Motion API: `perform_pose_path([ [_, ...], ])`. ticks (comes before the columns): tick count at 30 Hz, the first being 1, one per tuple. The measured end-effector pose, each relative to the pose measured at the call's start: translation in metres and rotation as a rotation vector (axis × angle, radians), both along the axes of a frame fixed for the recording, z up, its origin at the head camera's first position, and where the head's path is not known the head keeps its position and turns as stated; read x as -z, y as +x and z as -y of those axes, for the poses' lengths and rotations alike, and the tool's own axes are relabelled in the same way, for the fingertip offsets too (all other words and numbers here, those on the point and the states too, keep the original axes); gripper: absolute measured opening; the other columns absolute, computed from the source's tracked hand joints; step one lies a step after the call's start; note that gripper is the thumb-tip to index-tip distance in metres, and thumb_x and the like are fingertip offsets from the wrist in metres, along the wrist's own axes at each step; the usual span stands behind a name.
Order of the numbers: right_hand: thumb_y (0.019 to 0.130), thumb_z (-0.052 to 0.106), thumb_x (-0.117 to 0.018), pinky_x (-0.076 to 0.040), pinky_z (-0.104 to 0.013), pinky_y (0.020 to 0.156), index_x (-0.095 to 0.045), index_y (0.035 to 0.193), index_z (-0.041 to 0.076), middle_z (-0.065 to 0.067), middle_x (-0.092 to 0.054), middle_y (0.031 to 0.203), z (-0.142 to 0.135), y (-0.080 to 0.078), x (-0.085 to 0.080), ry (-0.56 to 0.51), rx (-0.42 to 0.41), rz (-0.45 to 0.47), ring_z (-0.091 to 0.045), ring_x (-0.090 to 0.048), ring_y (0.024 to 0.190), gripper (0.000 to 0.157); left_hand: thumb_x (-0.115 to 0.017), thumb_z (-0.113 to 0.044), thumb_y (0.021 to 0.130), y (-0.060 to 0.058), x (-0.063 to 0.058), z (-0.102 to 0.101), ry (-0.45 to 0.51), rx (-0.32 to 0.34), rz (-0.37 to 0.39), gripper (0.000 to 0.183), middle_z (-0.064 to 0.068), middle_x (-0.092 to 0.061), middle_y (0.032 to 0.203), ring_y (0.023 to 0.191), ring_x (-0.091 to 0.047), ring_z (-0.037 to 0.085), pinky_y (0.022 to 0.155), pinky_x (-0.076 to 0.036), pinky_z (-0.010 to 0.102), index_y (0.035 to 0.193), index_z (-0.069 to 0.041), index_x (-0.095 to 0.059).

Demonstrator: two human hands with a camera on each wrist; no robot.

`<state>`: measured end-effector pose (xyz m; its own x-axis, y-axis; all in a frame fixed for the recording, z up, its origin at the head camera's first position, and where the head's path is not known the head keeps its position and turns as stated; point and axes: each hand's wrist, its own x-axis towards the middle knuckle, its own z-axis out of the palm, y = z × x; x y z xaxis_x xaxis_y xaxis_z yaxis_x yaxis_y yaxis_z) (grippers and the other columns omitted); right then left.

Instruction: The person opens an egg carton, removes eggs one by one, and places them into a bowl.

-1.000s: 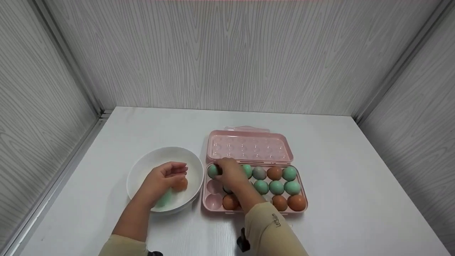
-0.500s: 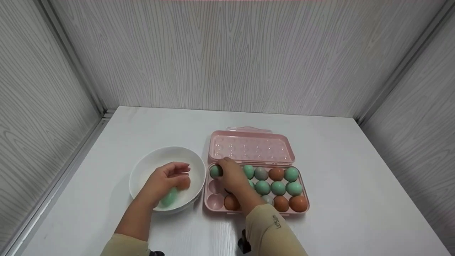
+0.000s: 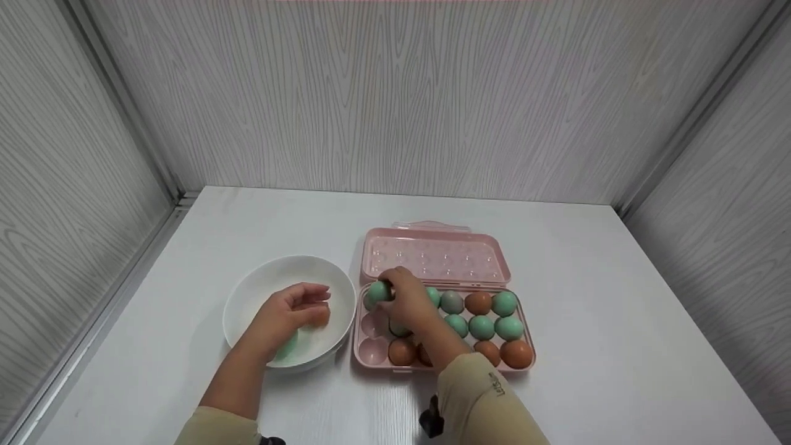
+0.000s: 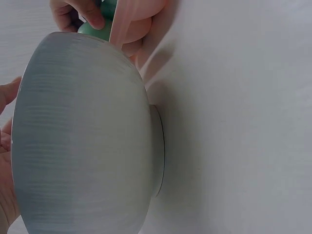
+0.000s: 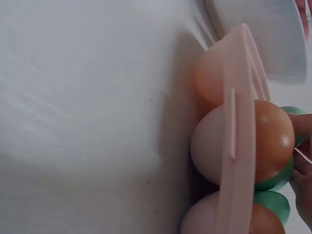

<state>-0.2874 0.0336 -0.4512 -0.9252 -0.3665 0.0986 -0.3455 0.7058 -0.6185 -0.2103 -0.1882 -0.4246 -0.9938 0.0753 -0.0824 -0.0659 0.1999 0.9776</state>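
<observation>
My right hand (image 3: 408, 303) pinches a green egg (image 3: 379, 290) between thumb and fingers over the far-left corner of the pink egg carton (image 3: 364, 366). Another green edge shows just below that egg, partly overlapped by it. Green, brown and greyish eggs sit in the carton's cups, some hidden by the hand. My left hand (image 3: 281, 315) is over the white bowl (image 3: 247, 290), its fingers loosely bent and holding nothing. Under its fingertips shows a brown egg (image 3: 319, 317), and by the wrist a green egg (image 3: 287, 346) lies in the bowl.
The carton's pink lid (image 3: 435, 253) lies folded back behind it, with a clear flap at its far edge. Bowl and carton stand side by side, nearly touching, on a white table (image 3: 593, 309). Grey wood-grain panels (image 3: 395, 93) rise at the back and both sides.
My right hand has risen slightly with the green egg, up and a little to the right. The left hand has stayed over the bowl.
</observation>
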Motion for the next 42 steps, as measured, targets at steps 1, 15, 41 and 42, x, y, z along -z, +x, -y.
perform_pose_path([
  [1, 0.072, 0.016, -0.068, -0.043, -0.027, 0.079, -0.053, 0.106, 0.019, 0.009, -0.047, 0.096, -0.001, 0.0, -0.001, -0.019, -0.004, -0.004, -0.009, -0.048, 0.085, 0.037, -0.072, -0.029, 0.068, 0.0, 0.0, 0.0, 0.0, 0.001, -0.001, 0.047, 0.007, -0.057, 0.11, 0.096, -0.056, 0.013, 0.086, -0.042, 0.025, 0.11, -0.013, -0.057],
  [15, 0.071, 0.022, -0.072, -0.045, -0.021, 0.079, -0.052, 0.107, 0.02, 0.01, -0.049, 0.1, -0.002, 0.018, -0.037, -0.24, -0.097, 0.068, -0.006, -0.053, 0.095, 0.042, -0.068, -0.018, 0.074, 0.002, -0.001, -0.016, -0.027, 0.014, 0.014, 0.041, 0.007, -0.056, 0.112, 0.098, -0.055, 0.016, 0.078, -0.047, 0.03, 0.113, -0.01, -0.056],
  [41, 0.072, 0.014, -0.07, -0.046, -0.022, 0.077, -0.055, 0.105, 0.018, 0.009, -0.051, 0.098, 0.003, 0.048, -0.061, -0.249, -0.263, 0.058, -0.004, -0.052, 0.093, 0.036, -0.071, -0.018, 0.072, 0.008, -0.009, -0.047, -0.108, 0.098, -0.132, 0.05, 0.0, -0.052, 0.113, 0.105, -0.051, 0.019, 0.084, -0.044, 0.032, 0.117, -0.022, -0.05],
  [42, 0.072, 0.015, -0.07, -0.046, -0.022, 0.078, -0.055, 0.104, 0.017, 0.009, -0.052, 0.098, 0.004, 0.048, -0.061, -0.243, -0.265, 0.05, -0.004, -0.053, 0.093, 0.036, -0.071, -0.018, 0.072, 0.009, -0.01, -0.048, -0.117, 0.095, -0.138, 0.05, -0.001, -0.052, 0.113, 0.105, -0.051, 0.019, 0.084, -0.044, 0.032, 0.117, -0.023, -0.05],
])
